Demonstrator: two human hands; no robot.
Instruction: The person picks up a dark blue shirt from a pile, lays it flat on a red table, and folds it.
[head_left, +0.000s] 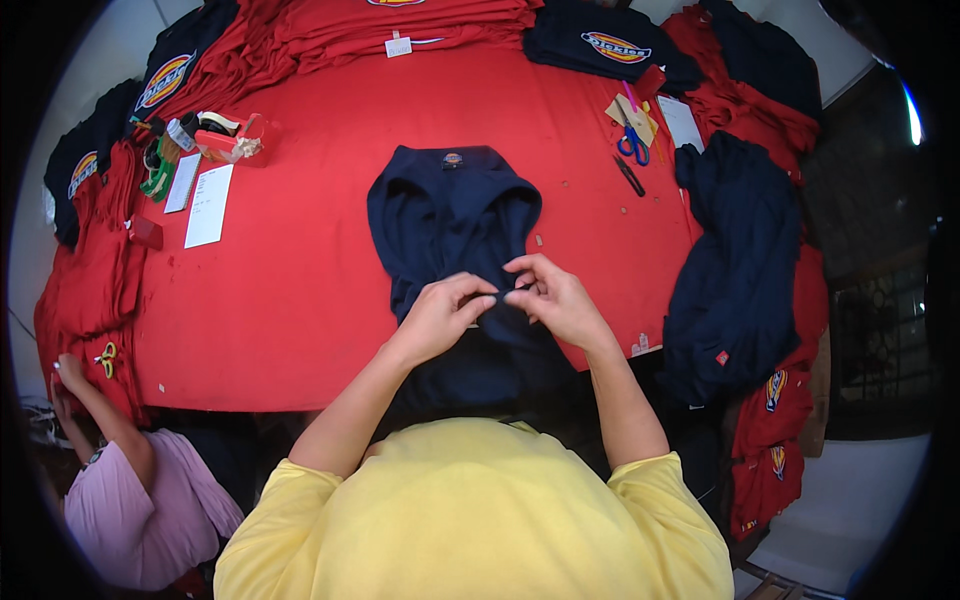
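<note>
Navy shirt (455,215) spread at centre frame on the red table (300,260), collar end toward the top, lower part bunched and drawn toward the bottom edge over the table's near rim. Left hand (440,315) and right hand (555,298) side by side just below centre, fingertips almost touching, each pinching a small fold of the navy fabric between thumb and curled fingers. Yellow sleeves (470,510) filling lower centre. Blue-handled scissors (632,146) upper right of centre, beside paper scraps and a dark pen-like tool (628,175). Second navy garment (735,270) draped at right, well apart from the hands. Stacks of folded red shirts (400,20) along the top edge, with dark folded shirts bearing oval patches at top right (610,45) and upper left (165,80). White paper slips (209,205) and a tape dispenser (228,138) in the upper left. Another person in a pink top (140,510) at lower left, one hand (68,378) on the red pile near yellow-handled snips (106,356).
</note>
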